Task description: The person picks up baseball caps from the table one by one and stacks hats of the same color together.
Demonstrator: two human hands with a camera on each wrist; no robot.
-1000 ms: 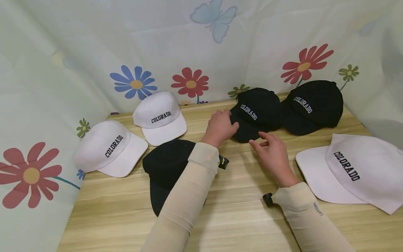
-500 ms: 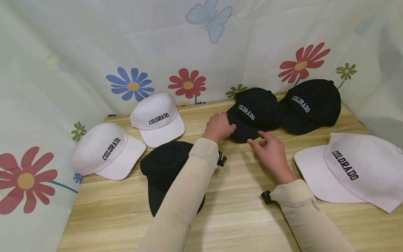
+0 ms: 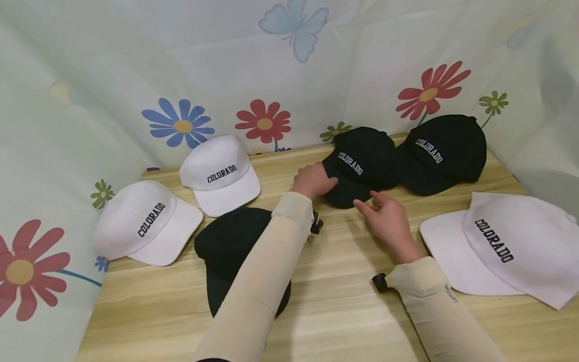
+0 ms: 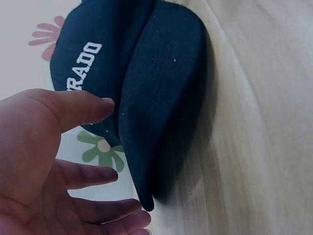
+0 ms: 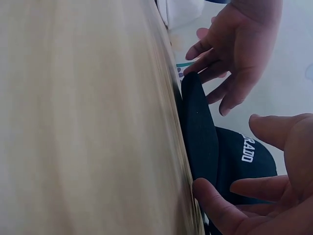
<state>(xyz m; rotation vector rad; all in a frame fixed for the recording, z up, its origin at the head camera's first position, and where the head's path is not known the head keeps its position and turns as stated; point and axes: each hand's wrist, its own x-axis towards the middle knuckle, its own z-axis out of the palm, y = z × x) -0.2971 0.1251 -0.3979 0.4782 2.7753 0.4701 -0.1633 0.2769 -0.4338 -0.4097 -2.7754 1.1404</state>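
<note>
1. A black cap [image 3: 365, 168] sits on a wooden table [image 3: 334, 296], near the flowered cloth [image 3: 217, 60], beside a second black cap [image 3: 445, 156].
2. Left hand [image 3: 314, 180]: at the brim's left edge, thumb and fingers loosely parted, gripping nothing; contact unclear.
3. Right hand [image 3: 388, 221]: near the brim's front, fingers relaxed, apart from thumb, holding nothing.

Black cap [image 4: 164, 73] cropped in left-wrist view, lettering [image 4: 85, 64] part-hidden

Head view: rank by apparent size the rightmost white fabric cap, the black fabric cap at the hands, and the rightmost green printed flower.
1. White fabric cap, perhaps enlarged by nearness
2. Black fabric cap
3. Green printed flower
</note>
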